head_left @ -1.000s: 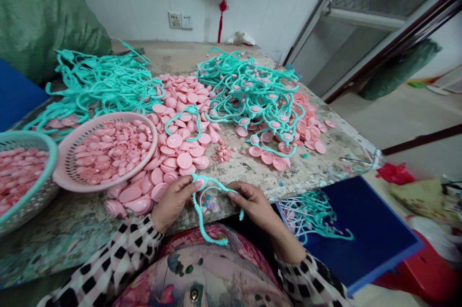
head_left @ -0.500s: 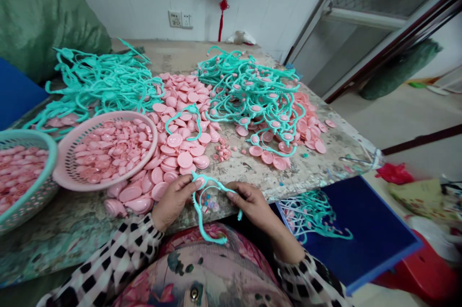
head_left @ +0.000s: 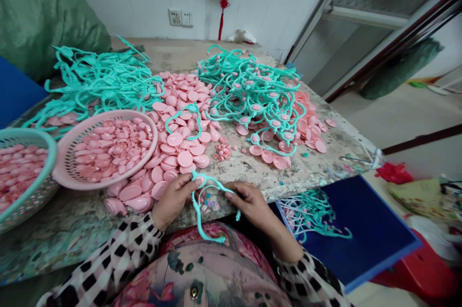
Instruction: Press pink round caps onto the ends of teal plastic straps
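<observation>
Both my hands grip one teal plastic frame piece (head_left: 202, 211) at the table's near edge. My left hand (head_left: 175, 198) pinches its upper loop beside a small pink part. My right hand (head_left: 250, 203) is closed on its right arm. The frame's long loop hangs down over my lap. Loose pink round caps (head_left: 180, 148) lie just beyond my left hand. A few tiny pink pieces (head_left: 207, 203) sit on the table between my hands.
A pink basket (head_left: 144, 162) and a teal basket (head_left: 50, 153) of pink caps stand at left. Heaps of teal frames lie at the back left (head_left: 97, 83) and back right (head_left: 252, 93). A blue crate (head_left: 375, 230) with teal frames sits at lower right.
The hands and the teal frame have shifted slightly up and left in view; the grip is unchanged.
</observation>
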A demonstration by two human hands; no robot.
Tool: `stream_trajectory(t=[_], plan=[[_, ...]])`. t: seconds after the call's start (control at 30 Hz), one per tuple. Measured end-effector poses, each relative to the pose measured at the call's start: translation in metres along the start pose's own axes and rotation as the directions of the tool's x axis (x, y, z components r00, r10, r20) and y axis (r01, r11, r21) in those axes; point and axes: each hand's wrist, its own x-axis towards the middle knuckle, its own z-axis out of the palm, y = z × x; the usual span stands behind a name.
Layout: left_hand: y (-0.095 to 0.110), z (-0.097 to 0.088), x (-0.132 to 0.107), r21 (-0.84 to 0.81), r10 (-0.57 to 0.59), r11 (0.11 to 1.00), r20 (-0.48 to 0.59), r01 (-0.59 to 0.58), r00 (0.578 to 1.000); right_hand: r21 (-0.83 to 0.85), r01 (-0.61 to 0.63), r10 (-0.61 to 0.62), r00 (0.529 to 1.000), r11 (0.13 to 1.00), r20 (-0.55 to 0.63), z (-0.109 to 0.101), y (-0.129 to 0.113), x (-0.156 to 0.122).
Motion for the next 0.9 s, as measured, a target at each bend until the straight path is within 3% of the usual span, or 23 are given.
stream_trajectory(t=[0.9], plan=[[-0.0018,-0.0011,0.002,-0.025,0.002,1.0,0.002,-0.002,1.0,-0.067,0.007,-0.007,1.0,0.998,0.0,0.0005,-0.001,0.0007]])
